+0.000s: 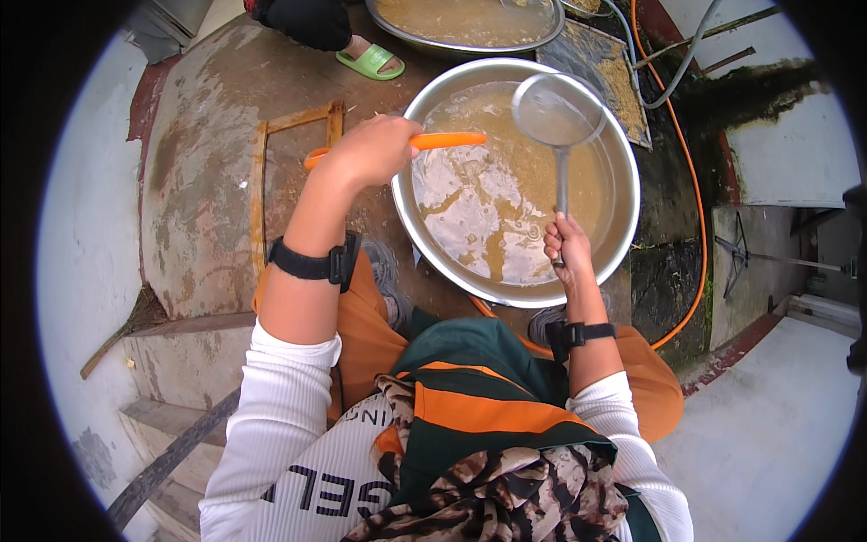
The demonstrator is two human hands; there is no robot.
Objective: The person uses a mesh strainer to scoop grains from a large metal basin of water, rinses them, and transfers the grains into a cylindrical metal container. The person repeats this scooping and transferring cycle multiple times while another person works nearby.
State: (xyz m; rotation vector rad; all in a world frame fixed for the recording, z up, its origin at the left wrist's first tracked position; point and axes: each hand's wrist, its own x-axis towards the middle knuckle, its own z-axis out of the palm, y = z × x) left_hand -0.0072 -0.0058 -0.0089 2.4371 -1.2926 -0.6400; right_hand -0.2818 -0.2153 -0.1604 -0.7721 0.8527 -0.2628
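Observation:
A wide metal basin (630, 196) holds cloudy water with tan grain-like matter in it. My left hand (376, 149) grips an orange hose (450, 140) whose open end reaches over the basin's left side. In my right hand (569, 244) is the handle of a round mesh skimmer (559, 112); its head is over the far right part of the basin. Whether the mesh touches the water I cannot tell. Ripples mark the water's surface below the skimmer.
Behind stands a second basin (467, 49). A person's foot in a green slipper (371, 62) is at its left. Tan grains lie on a dark mat (586, 51) at the back right. A wooden frame (259, 196) lies on the left floor; an orange hose curves along the right.

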